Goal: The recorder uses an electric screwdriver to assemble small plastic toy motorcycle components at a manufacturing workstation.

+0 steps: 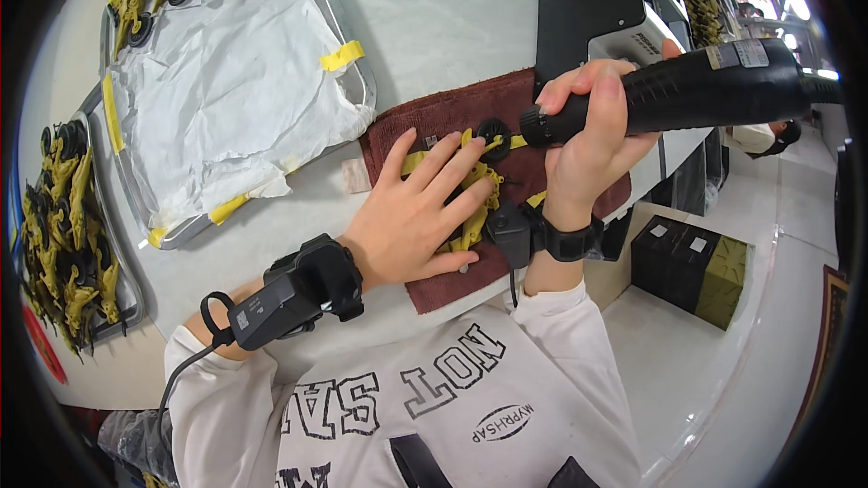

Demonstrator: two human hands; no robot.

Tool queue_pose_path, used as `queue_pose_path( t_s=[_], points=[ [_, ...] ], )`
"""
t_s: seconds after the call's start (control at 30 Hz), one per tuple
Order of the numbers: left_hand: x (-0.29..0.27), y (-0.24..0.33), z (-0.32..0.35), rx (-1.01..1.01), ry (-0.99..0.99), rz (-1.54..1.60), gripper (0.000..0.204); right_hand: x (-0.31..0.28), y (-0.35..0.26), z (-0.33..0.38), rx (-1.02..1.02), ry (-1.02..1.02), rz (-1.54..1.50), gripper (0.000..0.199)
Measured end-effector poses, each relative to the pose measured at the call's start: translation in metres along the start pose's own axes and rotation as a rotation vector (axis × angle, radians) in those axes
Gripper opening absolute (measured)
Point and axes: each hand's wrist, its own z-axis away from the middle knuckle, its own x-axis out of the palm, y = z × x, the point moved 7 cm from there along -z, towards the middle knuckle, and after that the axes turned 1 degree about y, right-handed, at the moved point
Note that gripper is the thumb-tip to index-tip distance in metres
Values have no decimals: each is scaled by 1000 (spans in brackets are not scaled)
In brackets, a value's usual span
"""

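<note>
My left hand (418,209) lies flat with fingers spread on a yellow plastic frame part (476,182) that rests on a dark red cloth (425,123). A black wheel (494,132) sits at the far end of that part. My right hand (592,131) grips a black power screwdriver (696,90), held sideways, its tip close to the wheel. Both wrists carry black strapped devices.
A metal tray (360,63) lined with white paper and yellow tape lies to the left. Another tray (68,226) at the far left holds several yellow parts with black wheels. A black box-shaped device (583,4) stands behind the cloth. Dark and olive boxes (692,266) sit on the floor.
</note>
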Motion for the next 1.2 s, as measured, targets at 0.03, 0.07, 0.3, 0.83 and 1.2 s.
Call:
queue_pose_path(
  t_s=[0.03,0.07,0.3,0.83,1.2],
  points=[
    [1,-1,-1,-3,2,4,68,0,1,0,6,-6,1,63],
    [0,-4,-3,-10,4,8,68,2,2,0,7,-37,10,64],
    [-2,-3,-7,-21,-29,16,68,8,-6,8,-56,-125,154,67],
    [1,-3,-5,-22,-38,-3,75,-89,-48,-67,-317,255,308,39],
    [-2,-9,-2,-52,10,70,88,-13,-71,58,-235,-304,-161,75]
  ],
)
